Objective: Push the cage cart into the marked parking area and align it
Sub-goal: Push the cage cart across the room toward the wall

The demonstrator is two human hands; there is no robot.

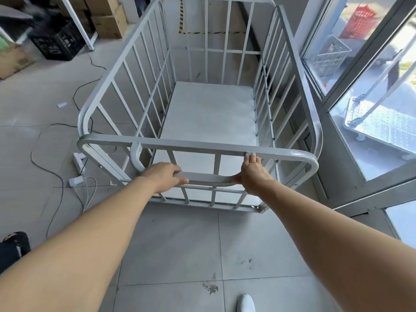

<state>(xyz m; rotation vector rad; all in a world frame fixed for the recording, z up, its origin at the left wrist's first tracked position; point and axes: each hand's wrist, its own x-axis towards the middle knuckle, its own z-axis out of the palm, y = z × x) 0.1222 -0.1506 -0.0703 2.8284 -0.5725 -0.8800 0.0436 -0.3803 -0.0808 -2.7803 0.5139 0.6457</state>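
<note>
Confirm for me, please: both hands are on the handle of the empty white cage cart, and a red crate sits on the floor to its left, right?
Not quite: in the head view the crate left of the cage cart is black, not red. The rest holds: left hand and right hand grip the handle, and the cart is empty.

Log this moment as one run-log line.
left hand gripping push handle | right hand gripping same | cage cart empty | yellow-black floor tape beyond cart

Pale grey cage cart, yellow-and-black striped floor tape, black crate, red basket.
</note>
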